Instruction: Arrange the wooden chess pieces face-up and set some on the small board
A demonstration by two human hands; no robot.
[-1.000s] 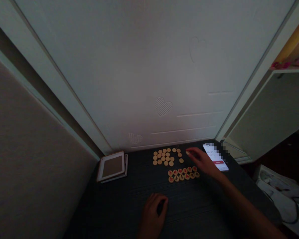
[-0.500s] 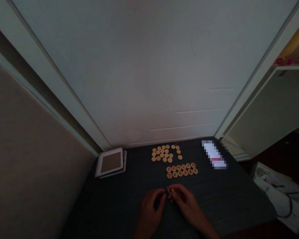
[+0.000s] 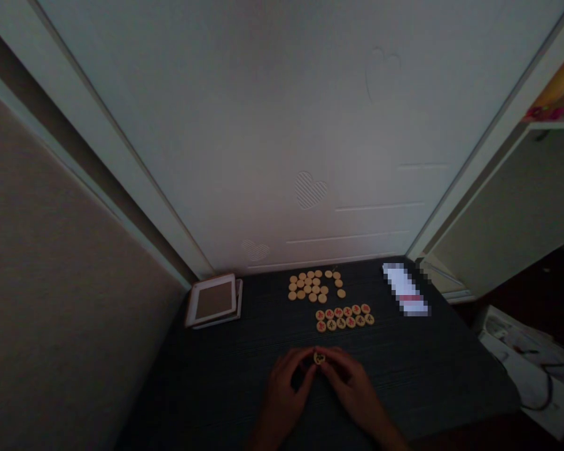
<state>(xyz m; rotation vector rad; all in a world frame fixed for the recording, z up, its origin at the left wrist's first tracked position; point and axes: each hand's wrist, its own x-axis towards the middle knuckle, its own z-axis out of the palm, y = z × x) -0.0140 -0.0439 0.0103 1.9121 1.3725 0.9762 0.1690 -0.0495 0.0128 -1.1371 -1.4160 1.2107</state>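
A round wooden Chinese chess piece [image 3: 319, 357] with a dark marking is pinched between my two hands, over the near part of the dark table [image 3: 244, 363]. My left hand [image 3: 284, 388] is closed, its thumb and fingertips at the piece's left edge. From the right, my right hand [image 3: 350, 379] grips the same piece with thumb and fingers. Just beyond my fingers, several Chinese chess pieces [image 3: 341, 323] lie face up in two rows, some with red characters and some with dark ones.
Farther back lies a loose group of plain-side-up pieces [image 3: 308, 289]. Two stacked frame-like items [image 3: 239, 313] rest at the table's back left. A blurred-out white object [image 3: 402, 285] lies at the back right. A white panel [image 3: 263, 125] rises behind the table; a white box [image 3: 536, 376] stands off its right side.
My left fingertips have come in against the piece, which my right hand was holding. The piece now faces more toward me. The view has shifted slightly.
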